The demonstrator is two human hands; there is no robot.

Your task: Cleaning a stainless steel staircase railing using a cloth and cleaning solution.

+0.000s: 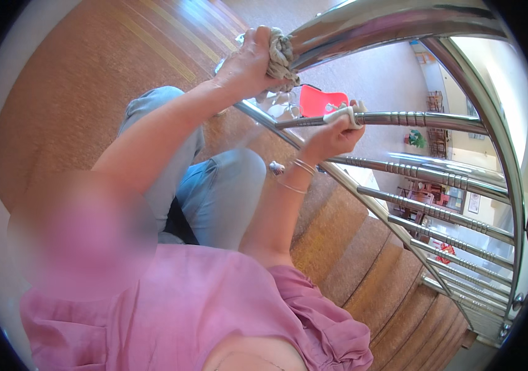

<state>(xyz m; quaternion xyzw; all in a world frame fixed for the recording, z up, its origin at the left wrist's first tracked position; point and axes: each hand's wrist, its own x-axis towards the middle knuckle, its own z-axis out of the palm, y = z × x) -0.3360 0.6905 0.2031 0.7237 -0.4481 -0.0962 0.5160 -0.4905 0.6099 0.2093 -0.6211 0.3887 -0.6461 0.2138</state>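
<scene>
My left hand grips a crumpled grey rag pressed against the thick stainless-steel handrail, near its visible end. Below and to the right, my right hand, with thin bangles at the wrist, holds a white cloth wrapped around a metal baluster. The fingers of that hand are closed about the bar. A slanting lower rail passes between my two forearms, and the balusters join it.
Carpet-coloured stairs run off at lower right beside more balusters. A red plastic object shows beyond the railing. Small item lies near my knee. Further off are a potted plant and wooden chairs.
</scene>
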